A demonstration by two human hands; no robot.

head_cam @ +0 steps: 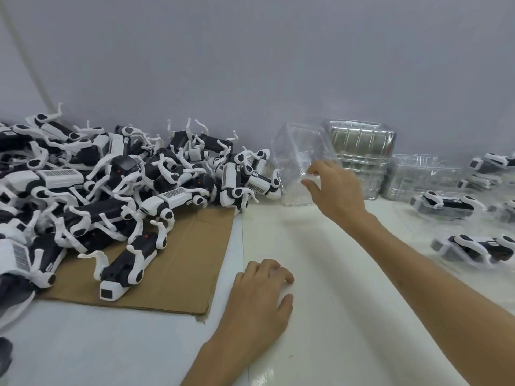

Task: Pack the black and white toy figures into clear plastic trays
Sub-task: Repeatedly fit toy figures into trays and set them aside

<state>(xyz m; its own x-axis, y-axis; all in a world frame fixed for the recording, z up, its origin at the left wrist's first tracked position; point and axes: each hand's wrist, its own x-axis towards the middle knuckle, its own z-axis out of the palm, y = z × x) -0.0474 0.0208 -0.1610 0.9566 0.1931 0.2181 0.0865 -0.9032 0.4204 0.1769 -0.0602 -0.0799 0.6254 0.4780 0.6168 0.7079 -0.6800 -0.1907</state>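
A big heap of black and white toy figures (117, 185) covers the left of the white table, partly on a brown cardboard sheet (178, 260). One figure (125, 270) lies alone at the heap's front edge. My right hand (331, 188) reaches forward and pinches the edge of a clear plastic tray (295, 151) that stands tilted up beside the heap. My left hand (259, 299) rests on the table near the cardboard, fingers loosely bent, holding nothing.
Stacks of clear trays (362, 157) stand against the wall behind my right hand. Several trays with figures inside (446, 206) lie at the right edge. The grey wall bounds the table at the back.
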